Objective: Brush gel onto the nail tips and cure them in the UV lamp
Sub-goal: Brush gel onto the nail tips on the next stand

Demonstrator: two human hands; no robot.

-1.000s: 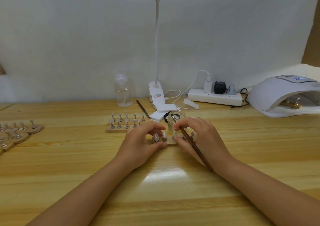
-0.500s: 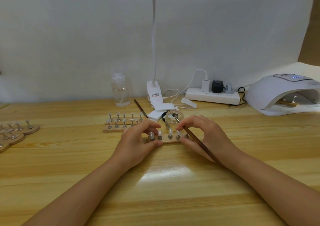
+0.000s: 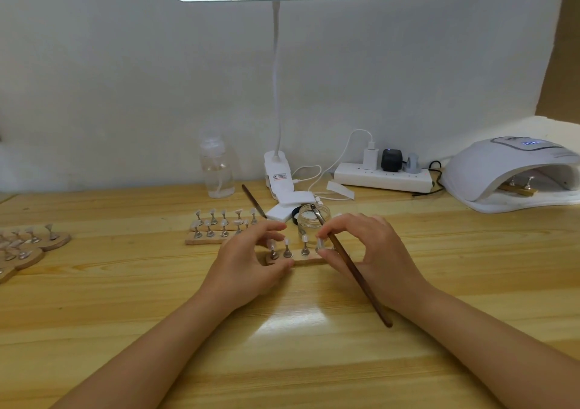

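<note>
Head view, centre frame: left hand (image 3: 248,270) pinches the left end of a wooden strip (image 3: 306,260) bearing pale nail tips (image 3: 303,239) on metal stems; right hand (image 3: 373,251) grips its right end plus a slender brown brush (image 3: 354,272). Right edge: domed white UV lamp (image 3: 502,170).

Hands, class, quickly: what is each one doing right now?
Left hand: fingers pinch the left end of the wooden nail-tip stand.
Right hand: holds the brush and grips the stand's right end.

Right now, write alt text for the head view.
Two hands hold a wooden strip of nail tips on a table; the right hand also grips a brush. A UV lamp sits far right.
</note>
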